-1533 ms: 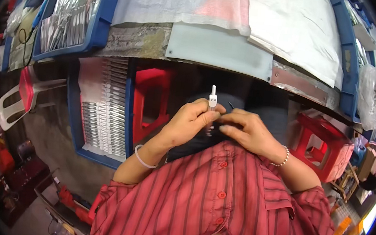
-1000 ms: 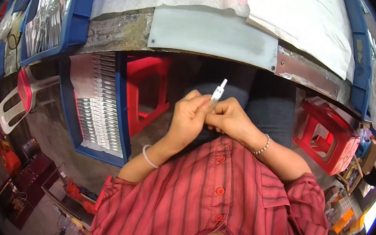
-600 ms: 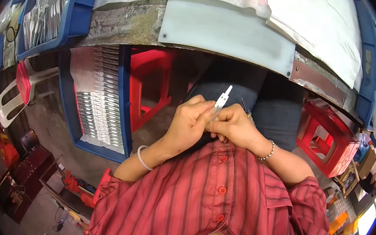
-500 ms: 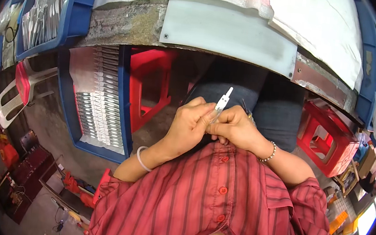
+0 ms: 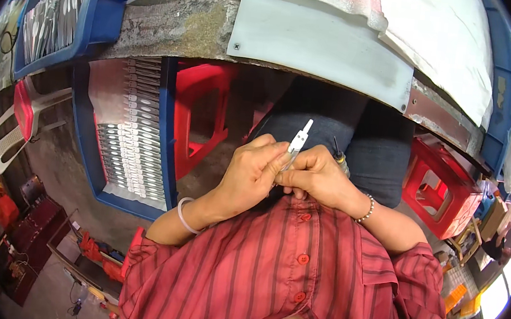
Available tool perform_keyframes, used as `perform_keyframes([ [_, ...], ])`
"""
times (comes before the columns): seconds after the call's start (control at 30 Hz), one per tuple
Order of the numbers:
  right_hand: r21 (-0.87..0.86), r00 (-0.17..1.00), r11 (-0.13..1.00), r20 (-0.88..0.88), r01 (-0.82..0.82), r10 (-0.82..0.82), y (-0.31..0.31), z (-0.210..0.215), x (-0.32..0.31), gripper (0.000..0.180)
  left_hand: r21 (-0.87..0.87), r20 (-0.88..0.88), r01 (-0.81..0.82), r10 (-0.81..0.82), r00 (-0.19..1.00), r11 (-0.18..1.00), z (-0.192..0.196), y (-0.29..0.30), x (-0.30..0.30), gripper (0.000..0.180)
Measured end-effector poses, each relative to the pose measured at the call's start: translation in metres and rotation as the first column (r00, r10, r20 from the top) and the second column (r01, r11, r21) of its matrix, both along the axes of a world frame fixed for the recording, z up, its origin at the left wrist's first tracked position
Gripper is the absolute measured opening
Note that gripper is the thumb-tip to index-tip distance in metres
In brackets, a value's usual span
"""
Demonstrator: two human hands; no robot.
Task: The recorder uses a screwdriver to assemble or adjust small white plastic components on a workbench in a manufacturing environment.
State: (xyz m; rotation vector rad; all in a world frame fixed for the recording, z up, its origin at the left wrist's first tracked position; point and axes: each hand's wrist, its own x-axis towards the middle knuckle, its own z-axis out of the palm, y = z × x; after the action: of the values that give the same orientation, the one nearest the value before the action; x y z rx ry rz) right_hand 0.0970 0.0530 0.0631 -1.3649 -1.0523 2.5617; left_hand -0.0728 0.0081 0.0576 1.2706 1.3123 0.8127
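Above my lap, my left hand (image 5: 253, 170) is closed with thumb and fingers pinched on a slim white-and-silver piece (image 5: 298, 140). Its narrow pale tip points up and slightly right, and small dark dots show near that end. My right hand (image 5: 316, 173) is closed against the lower end of the same piece, its thumb meeting the left fingertips. That lower end is mostly hidden by my fingers. Just behind the right hand's knuckles a tool with a thin dark shaft (image 5: 336, 144) and a thicker handle shows in part; whether the hand grips it, I cannot tell.
A blue tray (image 5: 168, 131) of stacked silver-and-white pieces stands at my left. Another blue bin (image 5: 105, 19) of similar pieces sits on the worn table (image 5: 176, 30) ahead. Red stools (image 5: 201, 116) are under the table's left side and at the right (image 5: 445, 189). White cloth (image 5: 438, 48) covers the tabletop.
The view has shifted slightly. Both hands keep their hold on the piece, which sits a little further left in the picture. More of the dark-shafted tool shows behind the right hand.
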Motion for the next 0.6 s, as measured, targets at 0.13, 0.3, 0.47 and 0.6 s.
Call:
perform_keyframes([
  [0.13, -0.021, 0.998, 0.999, 0.036, -0.041, 0.042, 0.001, 0.002, -0.003, 0.016, -0.050, 0.023, -0.004, 0.005, 1.000, 0.999, 0.000, -0.006, -0.003, 0.014],
  [0.3, -0.046, 0.998, 0.997, 0.028, -0.063, 0.064, 0.000, 0.004, -0.005, 0.016, -0.085, 0.011, 0.009, -0.008, 1.000, 0.996, 0.003, -0.007, -0.008, 0.014],
  [0.47, -0.050, 0.999, 0.998, 0.010, -0.038, 0.038, -0.002, 0.004, -0.008, 0.021, -0.084, 0.038, 0.005, -0.002, 0.999, 0.996, 0.001, -0.010, -0.011, 0.014],
  [0.6, -0.081, 0.998, 0.995, 0.030, -0.053, 0.056, -0.002, 0.004, -0.008, 0.020, -0.075, 0.019, 0.031, -0.030, 0.999, 0.997, 0.001, -0.010, -0.013, 0.014],
])
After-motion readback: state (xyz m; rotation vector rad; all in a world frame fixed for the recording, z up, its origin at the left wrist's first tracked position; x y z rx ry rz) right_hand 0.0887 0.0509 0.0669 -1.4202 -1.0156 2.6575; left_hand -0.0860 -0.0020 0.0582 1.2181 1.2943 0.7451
